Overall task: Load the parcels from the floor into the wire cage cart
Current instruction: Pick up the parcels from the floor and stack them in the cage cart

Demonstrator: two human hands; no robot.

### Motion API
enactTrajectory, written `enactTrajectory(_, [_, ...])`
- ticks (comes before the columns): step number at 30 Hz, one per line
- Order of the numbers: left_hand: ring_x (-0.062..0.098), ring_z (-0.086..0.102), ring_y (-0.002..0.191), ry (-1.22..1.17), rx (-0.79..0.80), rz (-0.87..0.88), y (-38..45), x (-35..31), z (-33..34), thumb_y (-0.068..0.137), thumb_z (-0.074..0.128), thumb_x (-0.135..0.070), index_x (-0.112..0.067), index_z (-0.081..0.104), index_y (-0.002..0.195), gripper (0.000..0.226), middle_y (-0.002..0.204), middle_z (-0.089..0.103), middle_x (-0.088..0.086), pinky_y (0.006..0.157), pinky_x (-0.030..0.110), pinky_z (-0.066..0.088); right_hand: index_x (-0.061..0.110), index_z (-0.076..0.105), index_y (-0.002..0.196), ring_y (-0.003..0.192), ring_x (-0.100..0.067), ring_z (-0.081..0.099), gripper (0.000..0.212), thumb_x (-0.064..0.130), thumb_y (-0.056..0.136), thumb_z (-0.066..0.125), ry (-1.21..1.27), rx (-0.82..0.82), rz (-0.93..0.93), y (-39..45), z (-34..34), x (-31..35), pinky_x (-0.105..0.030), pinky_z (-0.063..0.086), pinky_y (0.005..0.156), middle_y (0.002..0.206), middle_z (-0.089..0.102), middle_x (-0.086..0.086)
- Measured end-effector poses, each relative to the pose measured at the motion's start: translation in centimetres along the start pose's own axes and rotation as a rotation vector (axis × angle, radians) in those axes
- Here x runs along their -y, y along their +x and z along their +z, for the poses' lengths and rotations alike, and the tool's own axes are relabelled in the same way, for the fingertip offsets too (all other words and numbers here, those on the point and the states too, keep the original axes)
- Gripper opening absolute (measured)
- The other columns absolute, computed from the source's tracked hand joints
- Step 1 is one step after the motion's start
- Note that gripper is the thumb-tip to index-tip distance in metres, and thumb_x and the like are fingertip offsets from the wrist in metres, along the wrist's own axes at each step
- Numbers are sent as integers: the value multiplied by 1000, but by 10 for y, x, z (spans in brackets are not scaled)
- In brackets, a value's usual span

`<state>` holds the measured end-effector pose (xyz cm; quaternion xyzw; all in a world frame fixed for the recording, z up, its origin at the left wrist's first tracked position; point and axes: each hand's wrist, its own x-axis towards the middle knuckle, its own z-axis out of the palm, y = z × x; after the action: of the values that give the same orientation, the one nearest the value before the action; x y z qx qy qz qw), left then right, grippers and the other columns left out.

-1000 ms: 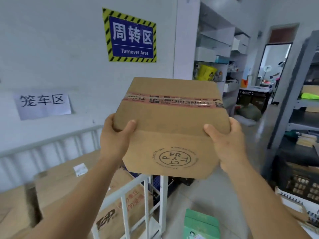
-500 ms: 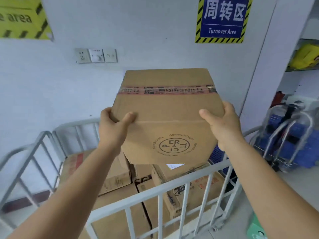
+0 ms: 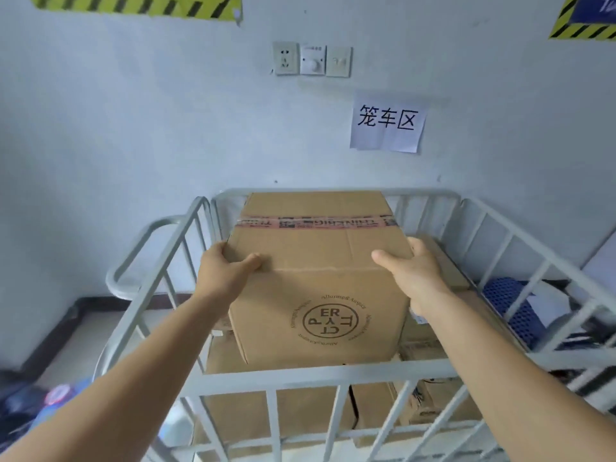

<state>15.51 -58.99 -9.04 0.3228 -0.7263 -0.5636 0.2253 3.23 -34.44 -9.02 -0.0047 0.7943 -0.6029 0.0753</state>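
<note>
— What's on the wall above the left hand's fingers (image 3: 248,261)?
— A row of socket and switch plates (image 3: 311,60), up and to the right; a yellow-and-black striped sign (image 3: 133,5) at the top edge.
— And above the right hand's fingers (image 3: 383,258)?
— A paper notice (image 3: 386,123) reading 笼车区. Far up and right, a blue sign with a striped border (image 3: 586,18).
— To their right, lower?
— A blue perforated crate (image 3: 506,305).

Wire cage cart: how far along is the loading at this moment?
Partly done: several cardboard boxes already sit inside the wire cage cart. In hand: the left hand and right hand grip a taped cardboard parcel held over the cart's near rail, not yet set down. Left: placing it. Whether more parcels wait on the floor cannot be seen here.
</note>
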Motion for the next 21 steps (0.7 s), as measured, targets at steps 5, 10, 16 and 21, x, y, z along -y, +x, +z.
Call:
enactTrajectory(5, [24,65,88,117,-20,-195,41,61,-10,72,79,-29,-15,54,107,46,101,64,5,79,39,57,24,52,115,98,-20,59,46,30,78,79,-86,112,90,39,58,-35,-40,50,87,105,63,4])
enactTrajectory(10, [19,62,84,207,-20,-340,85,109,-9,74,80,-21,-12,52,108,45,99,62,5,66,30,52,16,48,126,97,-20,56,55,23,80,78,-166,230,221,82,109,-79,-31,41,73,107,60,1])
enactTrajectory(16, [21,58,87,491,0,-519,121,169,2,70,80,-20,-6,51,115,55,114,54,10,51,22,40,10,50,119,99,-25,58,54,19,76,81,-337,337,425,119,158,-143,-34,44,78,112,62,-8])
enactTrajectory(21, [24,57,92,706,56,-628,134,213,3,71,80,-25,-1,50,120,61,118,50,13,61,25,42,9,48,109,86,-20,53,45,15,77,79,-448,388,487,125,189,-178,-30,39,64,103,59,-4])
